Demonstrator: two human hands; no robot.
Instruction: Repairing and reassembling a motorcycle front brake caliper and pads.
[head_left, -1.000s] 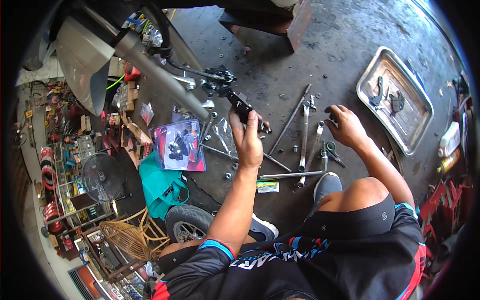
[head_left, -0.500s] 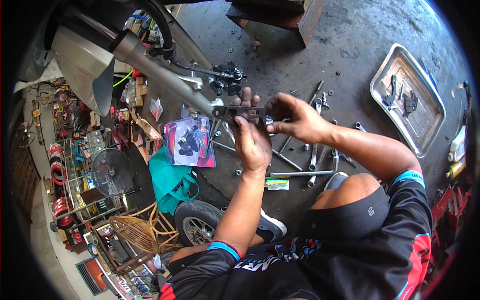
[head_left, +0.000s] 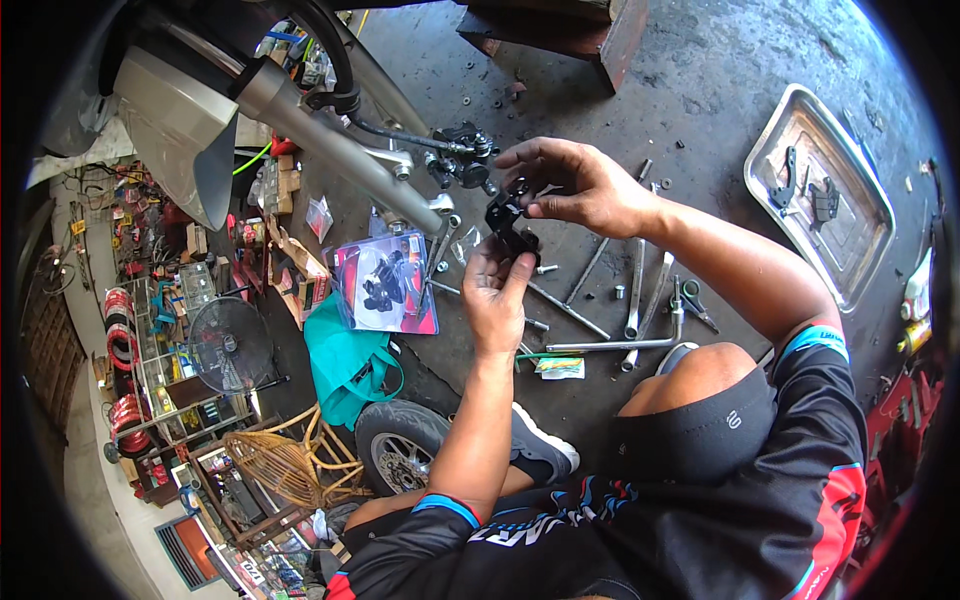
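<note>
My left hand (head_left: 497, 300) pinches the lower end of a black metal bracket (head_left: 507, 222) between thumb and fingers. Thumb and fingers of my right hand (head_left: 590, 190) close on its upper end from the right. The bracket is tilted, with a stepped outline; parts of it are hidden by the fingers. Just beyond it, a black brake caliper (head_left: 468, 155) hangs on its hose beside the grey front fork (head_left: 340, 150) of a motorcycle. Left of my left hand lies a clear-fronted package (head_left: 385, 285) picturing a black part.
Wrenches (head_left: 634, 290), a long-handled socket wrench (head_left: 610, 346) and scissors (head_left: 693, 303) lie on the dark floor. A metal tray (head_left: 850, 255) with dark parts stands at right. A teal bag (head_left: 345, 365), a wheel (head_left: 395, 440) and a wicker chair (head_left: 285, 465) are at left.
The bracket has turned from broadside to a steeper tilt. My left hand has moved down from behind it to its lower end, and my right hand has risen slightly.
</note>
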